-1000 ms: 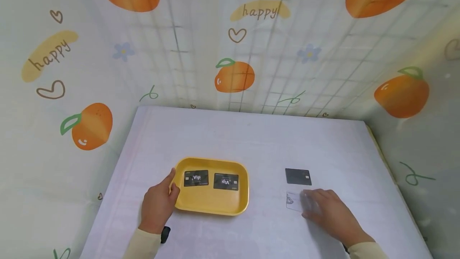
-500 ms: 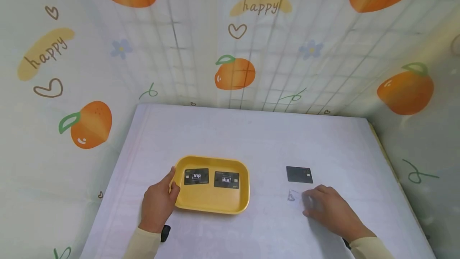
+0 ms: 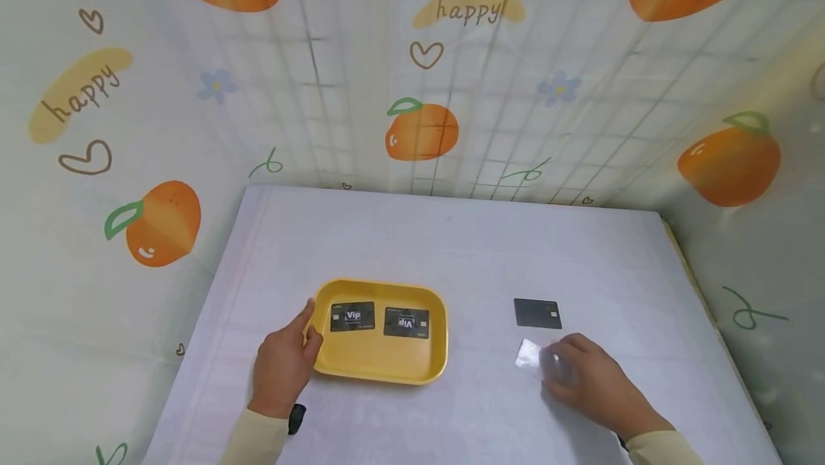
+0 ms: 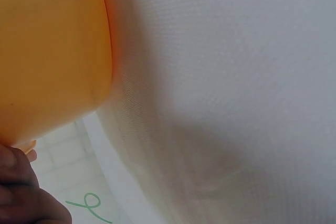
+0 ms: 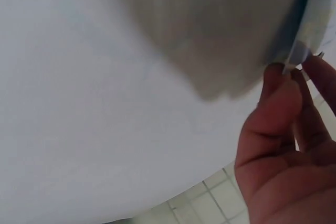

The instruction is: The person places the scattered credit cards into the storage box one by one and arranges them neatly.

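In the head view, my left hand point(image 3: 283, 370) grips the left rim of a yellow tray point(image 3: 374, 370). Two black "Vip" cards point(image 3: 352, 317) lie side by side in its upper half, one turned upside down. The left wrist view has the tray's outer wall point(image 4: 50, 51) close up, with curled fingers point(image 4: 23, 190) at its edge. On the right, my right hand point(image 3: 589, 382) pinches a clear, see-through card point(image 3: 528, 355) between thumb and fingertips. It sits tilted over the table and catches glare; its right part is covered by the fingers. The right wrist view has this card point(image 5: 314, 17) edge-on.
Another black card point(image 3: 538, 313) lies flat on the white table point(image 3: 451, 250), just beyond my right hand. A curtain point(image 3: 361, 92) printed with oranges hangs behind the table and along both sides.
The clear card in my right hand has tilted, and its left end now shines with glare. My left hand stays at the tray's rim. The head view has shifted slightly.
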The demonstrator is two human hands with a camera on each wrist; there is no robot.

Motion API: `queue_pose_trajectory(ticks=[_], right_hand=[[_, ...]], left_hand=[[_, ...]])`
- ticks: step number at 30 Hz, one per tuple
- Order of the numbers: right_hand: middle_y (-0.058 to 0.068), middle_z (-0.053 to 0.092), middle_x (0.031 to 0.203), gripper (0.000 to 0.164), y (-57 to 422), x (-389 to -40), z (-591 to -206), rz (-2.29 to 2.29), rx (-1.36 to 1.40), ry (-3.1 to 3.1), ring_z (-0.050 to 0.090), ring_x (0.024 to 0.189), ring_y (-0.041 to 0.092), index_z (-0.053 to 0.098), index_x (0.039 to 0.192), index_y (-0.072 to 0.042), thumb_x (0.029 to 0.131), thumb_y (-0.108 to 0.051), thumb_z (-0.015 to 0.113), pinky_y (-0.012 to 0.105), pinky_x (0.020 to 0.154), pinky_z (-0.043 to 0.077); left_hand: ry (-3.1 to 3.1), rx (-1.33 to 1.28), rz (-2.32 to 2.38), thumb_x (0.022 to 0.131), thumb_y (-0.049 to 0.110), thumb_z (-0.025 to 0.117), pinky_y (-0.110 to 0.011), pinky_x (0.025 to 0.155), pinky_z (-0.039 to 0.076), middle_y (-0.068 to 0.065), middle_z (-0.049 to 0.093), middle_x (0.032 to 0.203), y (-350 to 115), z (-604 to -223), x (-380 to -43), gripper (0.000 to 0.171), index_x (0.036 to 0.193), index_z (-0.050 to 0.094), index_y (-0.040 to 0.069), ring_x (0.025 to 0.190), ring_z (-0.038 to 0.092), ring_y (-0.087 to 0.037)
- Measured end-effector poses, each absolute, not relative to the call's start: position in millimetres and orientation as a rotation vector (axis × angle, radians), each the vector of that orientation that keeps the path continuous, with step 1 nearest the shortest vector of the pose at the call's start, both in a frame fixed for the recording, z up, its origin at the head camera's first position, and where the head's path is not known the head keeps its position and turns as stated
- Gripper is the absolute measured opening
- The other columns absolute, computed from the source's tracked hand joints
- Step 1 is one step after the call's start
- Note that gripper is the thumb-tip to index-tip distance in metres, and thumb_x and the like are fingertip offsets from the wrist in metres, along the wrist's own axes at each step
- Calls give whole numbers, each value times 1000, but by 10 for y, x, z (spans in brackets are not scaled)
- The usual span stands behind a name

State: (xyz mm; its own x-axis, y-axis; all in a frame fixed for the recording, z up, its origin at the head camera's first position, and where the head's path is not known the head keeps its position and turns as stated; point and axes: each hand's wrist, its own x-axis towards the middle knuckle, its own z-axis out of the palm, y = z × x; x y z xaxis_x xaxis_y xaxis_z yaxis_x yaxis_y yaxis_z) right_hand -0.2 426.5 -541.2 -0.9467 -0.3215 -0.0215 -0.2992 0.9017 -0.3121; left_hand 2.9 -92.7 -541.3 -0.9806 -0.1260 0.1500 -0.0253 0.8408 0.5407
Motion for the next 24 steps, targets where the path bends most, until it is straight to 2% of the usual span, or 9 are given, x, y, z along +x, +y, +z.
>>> queue_pose_trajectory(ticks=[4, 18, 24], right_hand=[[2, 65, 109, 43, 4250, -3, -5399, -460, -470, 2980, 66, 96, 21, 75, 106, -14, 71, -29, 94, 49, 87, 58], [2, 63, 115, 47, 4233, 15, -5387, -430, -385, 2972, 63, 90, 15, 75, 109, -16, 69, -33, 93, 46, 85, 59], [-5, 61, 103, 51, 4206, 23, -5387, -377, -388, 2983, 56, 85, 10, 76, 111, -14, 68, -36, 93, 42, 82, 58]], left_hand=[[-2840, 123, -829, 99, 13, 66, -26, 45, 28, 9, 34, 50, -915, -5412, 26, 53, 151, 60, 13, 43, 29, -10], [-2856, 157, -807, 98, 15, 68, -26, 45, 29, 9, 35, 50, -911, -5441, 41, 54, 151, 59, 14, 43, 31, -10], [-2862, 160, -802, 99, 17, 66, -27, 45, 30, 8, 37, 52, -931, -5471, 22, 54, 152, 59, 15, 45, 33, -11]])
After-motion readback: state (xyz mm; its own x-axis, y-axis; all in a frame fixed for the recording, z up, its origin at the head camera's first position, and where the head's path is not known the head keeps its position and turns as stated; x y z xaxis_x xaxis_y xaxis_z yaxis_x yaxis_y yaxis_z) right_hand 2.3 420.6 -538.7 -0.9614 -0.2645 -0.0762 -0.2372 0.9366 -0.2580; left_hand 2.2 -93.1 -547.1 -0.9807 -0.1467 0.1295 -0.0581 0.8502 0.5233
